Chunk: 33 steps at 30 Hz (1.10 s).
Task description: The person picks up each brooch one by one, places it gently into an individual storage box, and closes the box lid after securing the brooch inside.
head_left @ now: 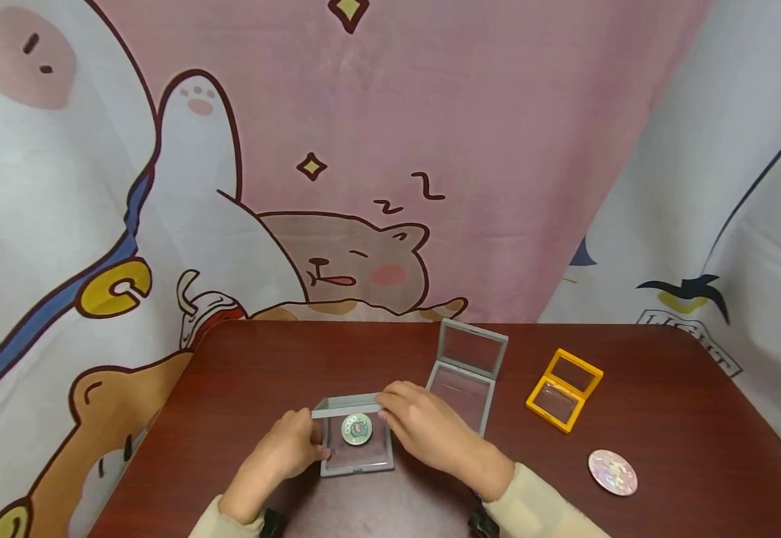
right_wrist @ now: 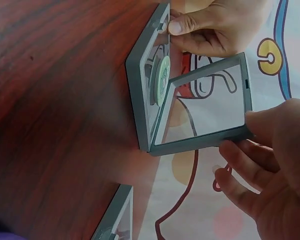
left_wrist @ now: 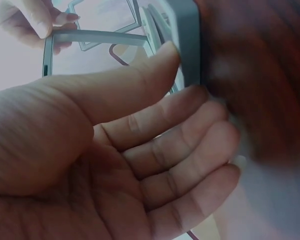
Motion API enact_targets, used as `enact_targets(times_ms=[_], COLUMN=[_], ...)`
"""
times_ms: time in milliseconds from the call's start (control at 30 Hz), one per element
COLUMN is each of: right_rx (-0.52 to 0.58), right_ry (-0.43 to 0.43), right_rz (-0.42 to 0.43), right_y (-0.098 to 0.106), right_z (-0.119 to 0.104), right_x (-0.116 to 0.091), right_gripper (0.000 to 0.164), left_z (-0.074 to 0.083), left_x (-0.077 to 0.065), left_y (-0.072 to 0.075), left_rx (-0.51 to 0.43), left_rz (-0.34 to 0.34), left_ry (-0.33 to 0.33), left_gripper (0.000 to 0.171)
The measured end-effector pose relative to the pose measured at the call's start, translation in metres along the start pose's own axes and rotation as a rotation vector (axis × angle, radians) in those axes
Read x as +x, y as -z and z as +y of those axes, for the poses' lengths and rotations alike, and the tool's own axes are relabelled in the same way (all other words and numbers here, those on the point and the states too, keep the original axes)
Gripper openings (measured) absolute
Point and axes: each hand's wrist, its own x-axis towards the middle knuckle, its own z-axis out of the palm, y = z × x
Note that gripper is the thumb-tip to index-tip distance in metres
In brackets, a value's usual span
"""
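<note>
In the head view, a grey square-framed display case (head_left: 356, 469) with clear film lies on the table, its lid (head_left: 345, 409) raised at the back. A round pale-green badge (head_left: 356, 429) with a small picture rests on the film of the base. My left hand (head_left: 288, 444) holds the base at its left edge; the left wrist view shows the thumb over the frame and the index fingertip against its side. With thumb and fingers, my right hand (head_left: 430, 427) pinches the lid's right corner, seen close in the right wrist view on the lid frame (right_wrist: 200, 145).
Behind my right hand stands a larger open grey case (head_left: 468, 368). An open orange case (head_left: 575, 393) lies further right, with a shiny pinkish round disc (head_left: 613, 472) nearer me. A cartoon-printed curtain (head_left: 498, 149) hangs behind the dark wooden table (head_left: 282, 351).
</note>
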Motion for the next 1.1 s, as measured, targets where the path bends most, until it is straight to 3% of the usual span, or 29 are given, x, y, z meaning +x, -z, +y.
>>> enact_targets(times_ms=[267, 533, 833, 933, 1100], right_rx=[-0.023, -0.044, -0.077, -0.096, -0.140], right_ry=[0.026, 0.022, 0.036, 0.051, 0.099], right_rz=[-0.040, -0.101, -0.140, -0.126, -0.088], right_y=[0.001, -0.002, -0.008, -0.010, -0.013], right_z=[-0.005, -0.014, -0.022, -0.024, -0.025], right_x=[-0.006, -0.013, -0.019, -0.020, -0.022], right_gripper=[0.017, 0.014, 0.011, 0.013, 0.016], left_z=[-0.006, -0.013, -0.025, -0.025, -0.019], left_x=[-0.002, -0.005, -0.008, -0.013, -0.024], left_y=[0.000, -0.002, -0.002, 0.000, 0.002], left_rx=[-0.041, -0.042, -0.083, -0.117, -0.126], left_rz=[-0.011, -0.003, -0.039, -0.064, -0.009], left_ry=[-0.005, -0.086, -0.200, -0.165, -0.057], left_gripper=[0.040, 0.032, 0.020, 0.025, 0.032])
